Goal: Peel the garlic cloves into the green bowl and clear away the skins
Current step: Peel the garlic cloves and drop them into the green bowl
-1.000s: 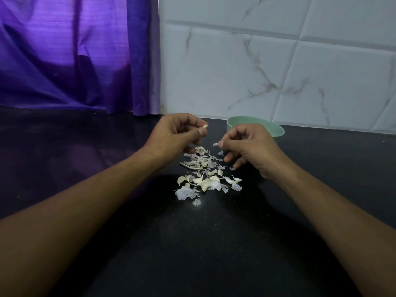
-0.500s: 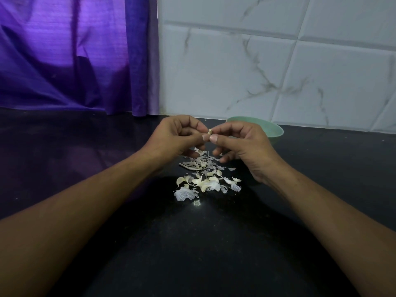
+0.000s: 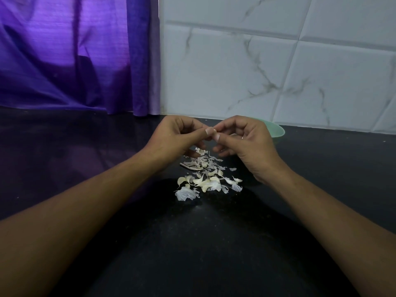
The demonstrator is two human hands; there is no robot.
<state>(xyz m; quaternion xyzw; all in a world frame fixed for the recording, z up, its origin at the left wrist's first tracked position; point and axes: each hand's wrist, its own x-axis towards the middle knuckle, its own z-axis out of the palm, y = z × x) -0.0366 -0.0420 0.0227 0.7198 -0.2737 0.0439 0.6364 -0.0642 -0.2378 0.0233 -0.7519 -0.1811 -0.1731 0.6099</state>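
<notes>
My left hand [image 3: 177,136] and my right hand [image 3: 246,138] meet fingertip to fingertip above the black counter, both pinching a small garlic clove that the fingers almost wholly hide. Below them lies a heap of pale garlic skins [image 3: 206,179], with a few cloves mixed in. The green bowl [image 3: 277,131] stands behind my right hand, mostly covered by it; its inside is hidden.
The black counter [image 3: 192,243] stretches toward me. A purple curtain [image 3: 75,56] hangs at the back left, and a white marbled tile wall [image 3: 278,61] closes the back right.
One second ago my hands were apart, the left one holding the clove. They have come together and now both pinch it, a little higher above the skins.
</notes>
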